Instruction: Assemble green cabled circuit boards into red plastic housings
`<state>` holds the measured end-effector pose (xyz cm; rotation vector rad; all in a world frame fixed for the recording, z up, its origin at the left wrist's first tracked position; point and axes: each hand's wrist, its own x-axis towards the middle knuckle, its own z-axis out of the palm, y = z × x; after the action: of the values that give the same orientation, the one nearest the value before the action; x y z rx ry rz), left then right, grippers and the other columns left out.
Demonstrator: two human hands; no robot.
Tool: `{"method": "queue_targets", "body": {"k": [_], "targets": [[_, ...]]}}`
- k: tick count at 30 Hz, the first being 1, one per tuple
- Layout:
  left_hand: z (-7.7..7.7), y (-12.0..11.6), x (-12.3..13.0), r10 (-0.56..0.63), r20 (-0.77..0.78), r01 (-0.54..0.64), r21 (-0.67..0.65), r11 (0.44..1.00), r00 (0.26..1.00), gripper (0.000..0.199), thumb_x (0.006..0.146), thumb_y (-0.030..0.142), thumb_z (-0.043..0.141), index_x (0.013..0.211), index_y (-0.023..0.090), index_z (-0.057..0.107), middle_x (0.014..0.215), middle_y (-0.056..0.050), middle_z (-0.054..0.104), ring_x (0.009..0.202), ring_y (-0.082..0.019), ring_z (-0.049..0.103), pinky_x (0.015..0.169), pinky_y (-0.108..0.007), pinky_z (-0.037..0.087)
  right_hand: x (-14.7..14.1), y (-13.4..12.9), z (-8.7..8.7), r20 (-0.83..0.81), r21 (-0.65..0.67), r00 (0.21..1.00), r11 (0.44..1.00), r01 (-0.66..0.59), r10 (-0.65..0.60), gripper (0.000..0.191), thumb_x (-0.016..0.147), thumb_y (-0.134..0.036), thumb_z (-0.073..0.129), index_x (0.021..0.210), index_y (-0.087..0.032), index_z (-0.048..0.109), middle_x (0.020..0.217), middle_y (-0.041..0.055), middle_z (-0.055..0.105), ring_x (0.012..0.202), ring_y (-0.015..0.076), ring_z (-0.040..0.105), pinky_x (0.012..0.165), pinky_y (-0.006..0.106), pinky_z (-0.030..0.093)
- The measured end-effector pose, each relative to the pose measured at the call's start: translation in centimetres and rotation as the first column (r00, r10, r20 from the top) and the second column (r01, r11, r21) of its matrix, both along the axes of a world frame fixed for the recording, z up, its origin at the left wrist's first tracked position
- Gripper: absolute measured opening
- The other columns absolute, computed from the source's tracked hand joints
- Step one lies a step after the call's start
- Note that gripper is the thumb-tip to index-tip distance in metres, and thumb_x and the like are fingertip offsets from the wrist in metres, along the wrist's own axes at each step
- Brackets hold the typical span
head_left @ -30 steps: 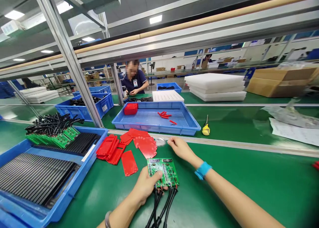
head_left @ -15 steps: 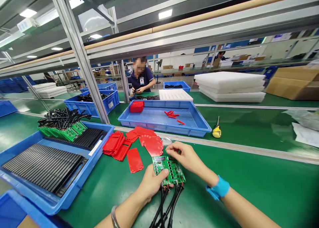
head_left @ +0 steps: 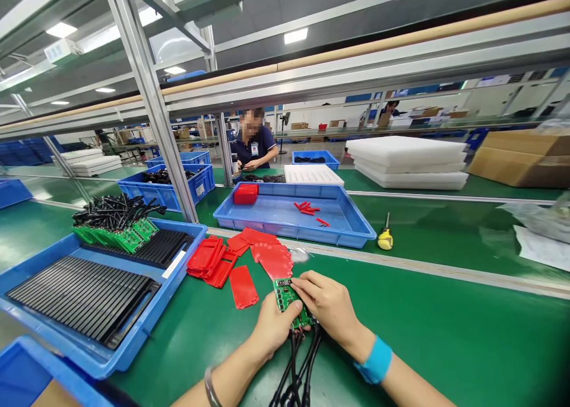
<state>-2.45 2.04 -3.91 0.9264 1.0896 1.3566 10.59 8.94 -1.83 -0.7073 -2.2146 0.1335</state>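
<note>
Circuit board (head_left: 282,298) sits between both hands (head_left: 275,326) (head_left: 332,307), left gripping it.

Grn PCB (head_left: 282,301), blk cables (head_left: 293,361); red plates (head_left: 272,261); blk striped panel (head_left: 82,298).

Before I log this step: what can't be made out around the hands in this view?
Head view:
Green circuit board: right part covered by the right hand.
Whatever the right hand may pinch: too small at its fingertips.
Left hand: most fingers hidden under the board.
Black cables: far ends cut off by the bottom edge.
</note>
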Motion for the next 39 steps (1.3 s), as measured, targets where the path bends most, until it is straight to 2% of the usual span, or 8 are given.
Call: {"method": "queue_targets", "body": {"k": [7,12,17,26,30,33,36,39], "targets": [[0.1,0.2,-0.1,0.008,0.005,-0.008,0.033,0.999,1.000,0.052,0.069,0.052,0.073,0.098,0.011,0.059,0.074,-0.003,0.063,0.059,-0.016,0.061,0.053,-0.027,0.052,-0.7,0.1,0.6,-0.113,-0.208,0.993,0.978,-0.004,-0.020,0.021,0.091,-0.028,0.055,0.076,-0.020,0.066,0.072,0.0009,0.061,0.061,0.0143,0.057,0.055,0.025,0.044],[0.6,0.1,-0.2,-0.029,-0.006,0.029,0.037,0.999,1.000,0.054,0.069,0.053,0.072,0.098,0.010,0.059,0.081,-0.006,0.064,0.065,-0.018,0.062,0.061,-0.034,0.056,-0.7,0.4,1.3,-0.150,-0.291,0.988,0.957,-0.005,-0.041,0.015,0.088,-0.030,0.057,0.083,-0.021,0.068,0.075,0.0011,0.061,0.061,0.0155,0.056,0.055,0.027,0.044],[-0.2,0.2,-0.1,0.020,-0.033,-0.020,0.019,1.000,0.999,0.051,0.071,0.053,0.071,0.096,0.011,0.058,0.073,-0.005,0.064,0.060,-0.018,0.062,0.055,-0.031,0.054,-0.5,0.0,1.3,-0.133,-0.312,0.990,0.950,-0.007,-0.037,0.020,0.090,-0.030,0.052,0.080,-0.022,0.067,0.080,0.0032,0.062,0.072,0.0187,0.059,0.066,0.030,0.045],[-0.2,0.3,-0.2,-0.016,-0.037,0.017,0.018,1.000,0.999,0.051,0.072,0.053,0.070,0.100,0.011,0.058,0.077,-0.006,0.065,0.060,-0.018,0.063,0.057,-0.032,0.054,-0.9,0.6,1.2,-0.008,-0.405,0.998,0.913,0.051,-0.059,0.020,0.089,-0.031,0.045,0.078,-0.020,0.057,0.076,0.0046,0.058,0.068,0.0203,0.054,0.062,0.032,0.041],[-0.2,0.5,-0.3,-0.016,-0.003,0.016,-0.029,0.999,1.000,0.057,0.068,0.057,0.072,0.099,0.012,0.059,0.078,-0.006,0.066,0.059,-0.018,0.063,0.052,-0.028,0.050,-0.4,0.5,2.6,0.076,-0.459,0.993,0.887,-0.048,0.093,0.026,0.091,-0.034,0.040,0.072,-0.020,0.052,0.071,0.0024,0.057,0.066,0.0181,0.052,0.060,0.028,0.042],[0.0,0.8,-0.4,-0.015,0.023,0.016,-0.074,0.997,1.000,0.060,0.065,0.057,0.074,0.101,0.011,0.060,0.084,-0.009,0.068,0.062,-0.019,0.064,0.051,-0.027,0.049,0.5,2.0,3.9,0.115,-0.507,0.978,0.857,-0.095,0.176,0.033,0.093,-0.041,0.040,0.072,-0.020,0.053,0.069,-0.0006,0.057,0.063,0.0152,0.052,0.056,0.023,0.043],[0.2,0.8,-0.5,-0.040,0.019,0.042,-0.118,0.992,0.999,0.065,0.064,0.061,0.074,0.102,0.010,0.060,0.079,-0.010,0.069,0.059,-0.020,0.065,0.047,-0.026,0.047,1.1,5.4,3.8,0.173,-0.492,0.985,0.868,0.062,0.028,0.028,0.096,-0.034,0.040,0.077,-0.018,0.053,0.073,0.0012,0.059,0.069,0.0166,0.055,0.063,0.027,0.044],[0.6,0.7,-0.5,-0.070,0.011,0.071,-0.139,0.988,0.997,0.066,0.065,0.062,0.072,0.104,0.009,0.060,0.076,-0.009,0.069,0.059,-0.020,0.065,0.044,-0.024,0.045,1.1,8.9,1.9,0.269,-0.463,0.948,0.840,0.282,-0.170,0.023,0.095,-0.027,0.048,0.076,-0.015,0.055,0.073,0.0013,0.059,0.071,0.0170,0.057,0.070,0.032,0.045]]}}
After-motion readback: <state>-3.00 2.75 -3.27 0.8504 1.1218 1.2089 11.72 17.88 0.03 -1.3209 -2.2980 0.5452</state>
